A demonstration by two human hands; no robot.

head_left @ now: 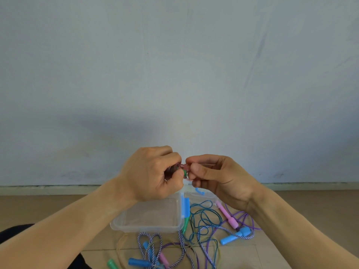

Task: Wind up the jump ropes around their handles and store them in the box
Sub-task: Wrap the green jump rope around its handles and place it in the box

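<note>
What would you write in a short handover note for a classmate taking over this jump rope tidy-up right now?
Left hand grips a wound bundle with a green handle end showing. Right hand pinches the pink rope end beside it, finishing the wrap.
The clear box sits open on the floor; nothing plainly stored inside.
Left to do: box this bundle, then wind the loose ropes and handles tangled on the floor near the box.

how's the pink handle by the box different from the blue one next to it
The pink handle is slimmer and longer; the blue handle is shorter and thicker. The pink one joins a purple rope, the blue one a striped white-and-purple rope. Both lie on the floor, outside the box.
</note>
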